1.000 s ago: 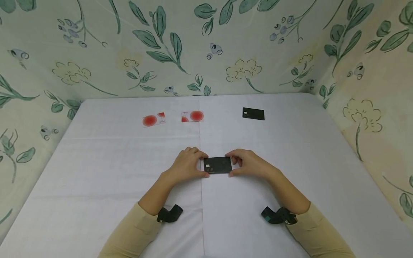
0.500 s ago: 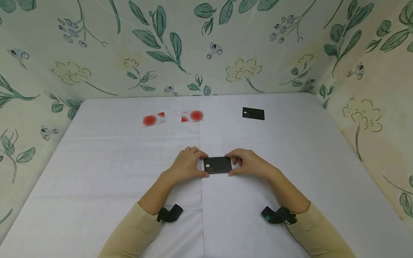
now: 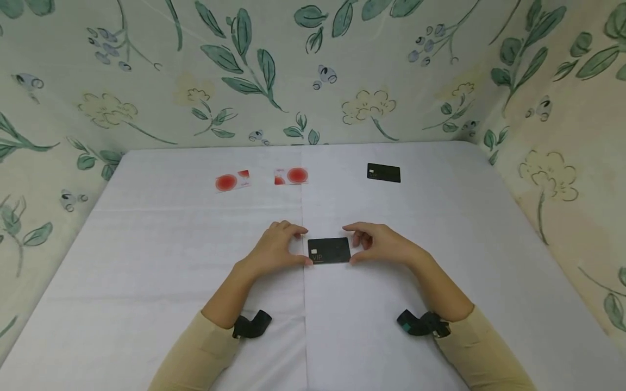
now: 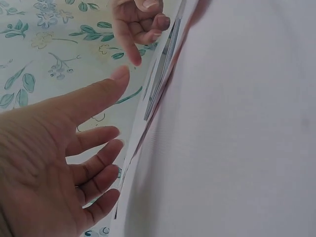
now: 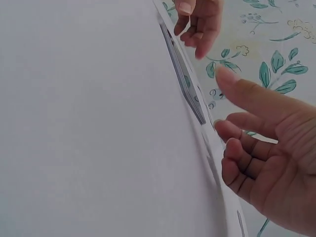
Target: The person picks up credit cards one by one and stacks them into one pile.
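Observation:
A black card (image 3: 329,250) marked "VIP" lies flat on the white cloth between the two hands in the head view. In the wrist views it shows edge-on as a thin stack of layered edges (image 5: 180,69), like several cards piled up. My left hand (image 3: 275,248) is at its left side, thumb tip by the near-left corner, fingers lifted away from the far edge. On the other side my right hand (image 3: 386,244) has its thumb by the near-right corner and its index finger stretched above the far corner. Neither hand grips anything; whether the thumbs touch is unclear.
Farther back lie two red-and-white cards, one at left (image 3: 232,181) and one near the middle (image 3: 291,176). Another black VIP card (image 3: 383,172) lies at the back right. The white cloth (image 3: 146,244) meets a patterned backdrop (image 3: 313,70) behind and at the sides.
Both hands have let go of the black card stack. Their fingers have spread, with the left hand drawn slightly left and the right slightly right. The stack stays in place.

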{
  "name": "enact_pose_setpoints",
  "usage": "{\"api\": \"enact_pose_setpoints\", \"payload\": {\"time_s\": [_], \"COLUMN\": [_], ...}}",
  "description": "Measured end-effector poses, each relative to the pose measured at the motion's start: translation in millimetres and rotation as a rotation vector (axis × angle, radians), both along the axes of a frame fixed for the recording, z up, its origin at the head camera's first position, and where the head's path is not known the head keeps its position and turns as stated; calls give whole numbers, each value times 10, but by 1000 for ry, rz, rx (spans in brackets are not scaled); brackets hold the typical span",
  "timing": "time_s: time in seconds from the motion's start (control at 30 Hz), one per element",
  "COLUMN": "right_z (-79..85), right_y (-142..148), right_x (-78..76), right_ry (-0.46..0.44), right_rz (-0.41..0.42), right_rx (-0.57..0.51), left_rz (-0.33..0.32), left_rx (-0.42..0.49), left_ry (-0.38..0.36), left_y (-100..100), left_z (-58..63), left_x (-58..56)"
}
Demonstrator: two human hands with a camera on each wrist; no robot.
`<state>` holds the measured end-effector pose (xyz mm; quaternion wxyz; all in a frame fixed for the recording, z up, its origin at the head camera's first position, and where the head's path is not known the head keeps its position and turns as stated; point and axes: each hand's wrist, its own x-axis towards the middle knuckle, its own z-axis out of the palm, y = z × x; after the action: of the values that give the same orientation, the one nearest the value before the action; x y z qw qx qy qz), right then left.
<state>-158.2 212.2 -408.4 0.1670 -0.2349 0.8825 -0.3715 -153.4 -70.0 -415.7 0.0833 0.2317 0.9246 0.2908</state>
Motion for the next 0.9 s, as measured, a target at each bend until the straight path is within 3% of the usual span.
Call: {"api": "enact_pose_setpoints", "payload": {"time_s": [0.17, 0.43, 0.9], "right_z": [120, 226, 338], "right_y": [90, 110, 52], "right_x": [-42, -135, -456], "right_ry": [1, 40, 95], "right_rz": [-24, -32, -53], "right_rx": [-11, -4, 59], "left_rz": [41, 100, 283], "left_rx": [31, 64, 128], "left_ry": [30, 5, -116], "left_y": [-15, -12, -152], "left_z": [73, 172, 155], "left_x": [-27, -148, -528]}}
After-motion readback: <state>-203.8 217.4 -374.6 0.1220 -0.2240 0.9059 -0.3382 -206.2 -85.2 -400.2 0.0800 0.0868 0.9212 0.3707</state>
